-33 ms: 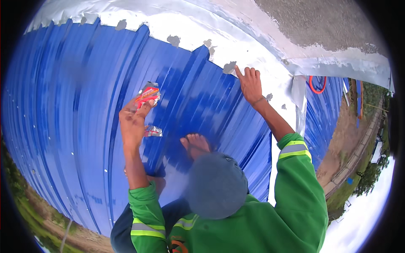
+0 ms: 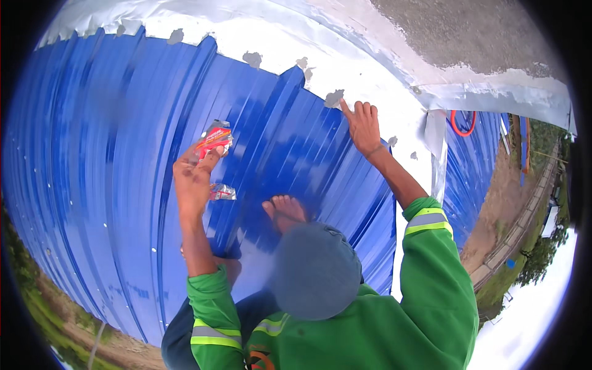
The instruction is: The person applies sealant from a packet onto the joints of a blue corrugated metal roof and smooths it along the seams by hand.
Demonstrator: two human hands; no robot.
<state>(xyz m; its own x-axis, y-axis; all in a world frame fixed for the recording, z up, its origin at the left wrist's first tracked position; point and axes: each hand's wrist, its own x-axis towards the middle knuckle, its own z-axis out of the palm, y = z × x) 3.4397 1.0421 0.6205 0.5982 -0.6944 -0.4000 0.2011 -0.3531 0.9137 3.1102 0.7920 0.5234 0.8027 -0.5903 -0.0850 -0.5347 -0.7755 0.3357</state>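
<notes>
My left hand (image 2: 193,183) is closed around a crumpled red and silver foil packet (image 2: 217,137), held above the blue ribbed roofing sheet (image 2: 259,132). Up at the edge of the white flashing (image 2: 376,77), my right hand (image 2: 365,128) is open with nothing in it. Its index finger reaches out to the rim of a grey smeared patch (image 2: 333,98), where the flashing meets the blue sheet; the other fingers are partly bent. A second silver and red foil piece (image 2: 222,192) lies on the roofing beside my left wrist.
More grey patches (image 2: 252,59) dot the flashing's edge. A rough grey concrete surface (image 2: 475,34) lies beyond at upper right. My bare foot (image 2: 287,211) rests on the sheet between my arms. A red hose loop (image 2: 464,126) lies beyond the flashing's right corner, near the roof's drop-off.
My right index fingertip has shifted very slightly down along the grey patch's rim. My left hand keeps the foil packet in nearly the same spot.
</notes>
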